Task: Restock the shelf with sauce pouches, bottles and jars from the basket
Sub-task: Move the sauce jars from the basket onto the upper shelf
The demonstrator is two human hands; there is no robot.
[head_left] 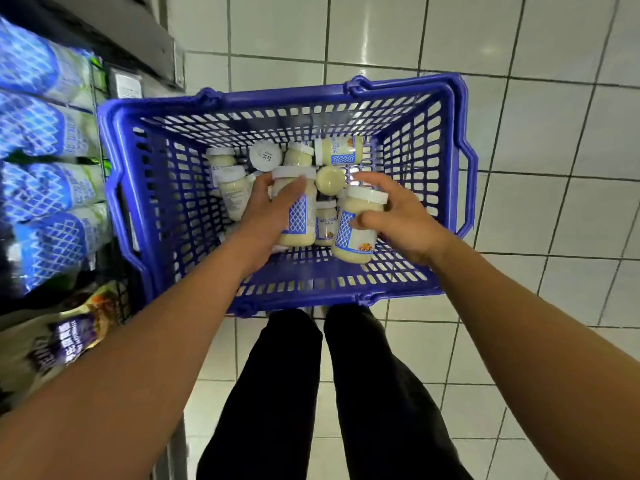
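A blue plastic basket (138,209) stands on the tiled floor in front of me, holding several cream-filled jars with white lids and blue lattice labels. My left hand (266,209) is wrapped around one jar (300,220) in the basket's middle. My right hand (398,220) grips another jar (356,233), tilted and lifted a little above the rest. More jars lie loose behind them, one (341,150) on its side at the far wall. The shelf (104,188) runs along the left edge.
On the shelf at left lie several blue-and-white lattice pouches (45,188), with a darker purple-labelled pouch (65,337) below them. My dark-trousered legs (325,393) stand just behind the basket. White floor tiles (554,150) spread to the right.
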